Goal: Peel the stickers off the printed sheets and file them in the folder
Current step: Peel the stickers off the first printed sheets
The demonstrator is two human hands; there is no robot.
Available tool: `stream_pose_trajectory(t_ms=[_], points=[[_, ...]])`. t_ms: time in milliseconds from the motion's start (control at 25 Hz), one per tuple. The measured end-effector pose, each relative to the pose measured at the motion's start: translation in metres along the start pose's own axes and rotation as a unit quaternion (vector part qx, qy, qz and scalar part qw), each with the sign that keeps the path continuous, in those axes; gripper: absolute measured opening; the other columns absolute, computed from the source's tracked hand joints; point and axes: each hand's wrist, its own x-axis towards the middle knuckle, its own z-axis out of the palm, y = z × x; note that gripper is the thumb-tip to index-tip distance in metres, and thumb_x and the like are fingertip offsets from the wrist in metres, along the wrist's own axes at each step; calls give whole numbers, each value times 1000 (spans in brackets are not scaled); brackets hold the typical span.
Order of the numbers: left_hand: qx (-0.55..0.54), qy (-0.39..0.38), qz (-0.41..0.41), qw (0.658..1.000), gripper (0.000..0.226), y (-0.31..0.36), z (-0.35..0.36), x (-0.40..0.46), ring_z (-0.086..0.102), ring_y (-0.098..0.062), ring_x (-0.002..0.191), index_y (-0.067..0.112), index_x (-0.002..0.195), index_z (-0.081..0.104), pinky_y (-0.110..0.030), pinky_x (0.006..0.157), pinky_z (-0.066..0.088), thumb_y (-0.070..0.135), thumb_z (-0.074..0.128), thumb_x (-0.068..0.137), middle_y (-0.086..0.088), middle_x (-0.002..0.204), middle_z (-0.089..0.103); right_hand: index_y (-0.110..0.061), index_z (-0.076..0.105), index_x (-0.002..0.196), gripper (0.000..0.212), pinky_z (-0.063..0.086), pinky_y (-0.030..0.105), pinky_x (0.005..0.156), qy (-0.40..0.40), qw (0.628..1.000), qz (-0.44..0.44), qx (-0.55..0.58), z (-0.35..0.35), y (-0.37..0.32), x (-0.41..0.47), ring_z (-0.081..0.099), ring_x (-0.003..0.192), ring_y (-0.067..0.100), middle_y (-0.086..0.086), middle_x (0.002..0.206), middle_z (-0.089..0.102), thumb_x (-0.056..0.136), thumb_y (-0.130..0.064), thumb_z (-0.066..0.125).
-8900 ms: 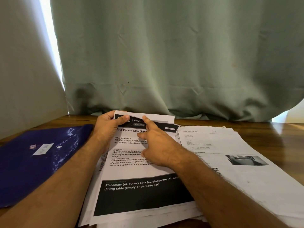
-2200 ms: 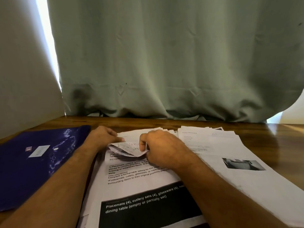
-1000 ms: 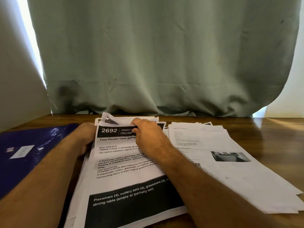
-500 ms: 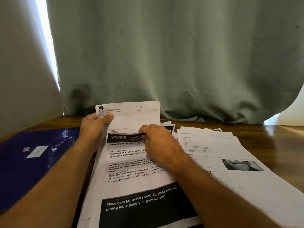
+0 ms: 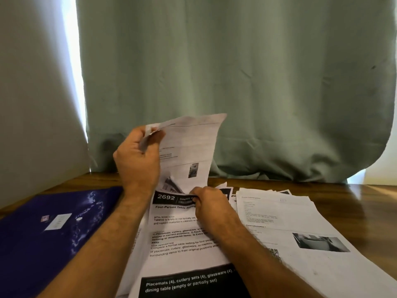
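Before a green curtain (image 5: 236, 82), over a wooden counter (image 5: 365, 196) at frame centre: left hand (image 5: 137, 162) fingers pinching a lifted sheet (image 5: 191, 147), right hand (image 5: 210, 207) fingers pinching its lower edge; apparently mid-separation, blue folder (image 5: 43, 233) lower left awaiting filing next.

folder (image 5: 38, 244) cut off left, label text perhaps illegible

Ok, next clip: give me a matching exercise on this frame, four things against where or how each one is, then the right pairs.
Things:
1. folder
2. lifted sheet
3. 2692 sheet
4. right stack

States:
A. flat on the table under the right hand
B. held up by its top corner in the left hand
C. closed, at the table's left
D. untouched, beside the right forearm

Pairs: 1-C, 2-B, 3-A, 4-D
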Motion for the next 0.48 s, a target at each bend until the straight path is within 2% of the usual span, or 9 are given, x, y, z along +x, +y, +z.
stream_pose_trajectory(t_ms=[80,160,200,280,360,480], points=[[-5,0,57,998,11,20,2,10,66,4,81,23,97,64,-13,60,55,34,63,97,20,84,63,-27,62,125,27,51,35,100,-5,1000,5,5,1,1,1,62,107,17,-1,121,64,100,-21,54],[-25,13,98,995,13,42,1,21,68,-5,85,20,99,65,-17,63,58,32,63,97,16,87,64,-29,57,131,32,49,34,103,-7,1000,2,17,-2,2,-2,58,115,17,-2,131,58,101,-21,52],[-32,21,117,992,16,53,0,26,69,-9,87,17,100,66,-21,66,59,32,64,97,12,90,66,-30,51,138,37,46,35,107,-4,1000,-4,29,-4,4,-5,53,122,17,-2,141,49,102,-20,50],[-39,29,147,988,20,75,0,36,69,-12,89,12,100,67,-24,70,60,31,64,97,6,94,68,-36,31,150,54,39,36,113,10,998,-23,55,-12,6,-14,42,136,18,-9,161,18,102,-18,48],[-46,31,162,985,18,92,-1,40,68,-9,89,14,99,67,-21,70,59,32,63,98,7,93,67,-40,17,154,66,38,38,114,21,998,-32,56,-24,7,-19,35,142,19,-19,163,-6,101,-15,50],[-63,32,167,983,14,111,-7,40,67,-3,87,17,97,65,-17,69,57,31,62,98,11,90,65,-41,22,152,68,38,43,114,32,998,-52,32,-47,1,-23,31,145,23,-18,163,-7,99,-11,51]])
